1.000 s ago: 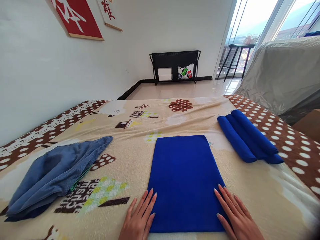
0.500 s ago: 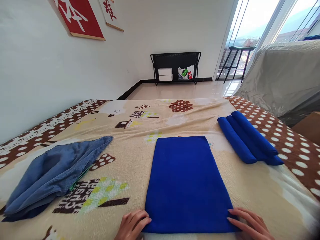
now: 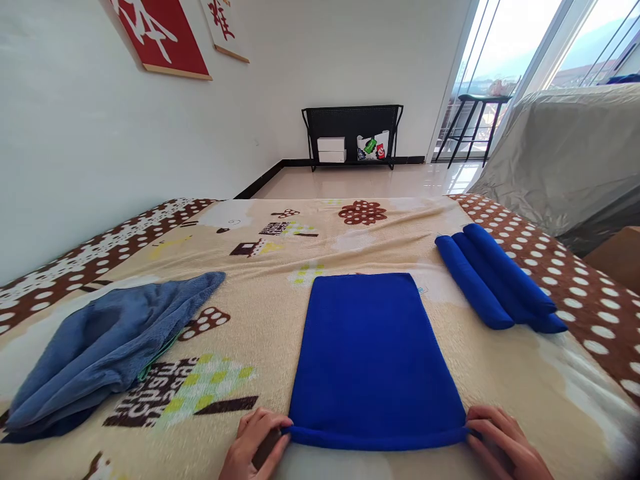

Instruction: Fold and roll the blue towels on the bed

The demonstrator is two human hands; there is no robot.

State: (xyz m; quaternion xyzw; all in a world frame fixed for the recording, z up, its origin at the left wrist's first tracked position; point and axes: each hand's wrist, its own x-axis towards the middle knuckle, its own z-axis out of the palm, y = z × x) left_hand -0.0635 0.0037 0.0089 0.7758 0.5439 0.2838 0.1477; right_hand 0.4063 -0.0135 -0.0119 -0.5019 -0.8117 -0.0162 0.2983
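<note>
A flat blue towel (image 3: 373, 353) lies on the bed, its near edge turned up into a narrow roll. At the near left corner my left hand (image 3: 257, 440) pinches one end of that roll between thumb and fingers. My right hand (image 3: 503, 440) pinches the other end at the near right corner. Several rolled blue towels (image 3: 490, 280) rest side by side at the right. Off to the left is a loose heap of greyish-blue towels (image 3: 115, 333), with a green edge showing.
A cream patterned blanket (image 3: 260, 300) with brown dotted borders covers the bed. Beyond its far edge stands a black rack (image 3: 353, 123) holding white boxes. A stool (image 3: 473, 120) and a plastic-covered piece of furniture (image 3: 580, 147) are at the right.
The towel's near edge, flat before, is now folded up into a thin roll. Both hands have shifted slightly with it and closed on its ends.
</note>
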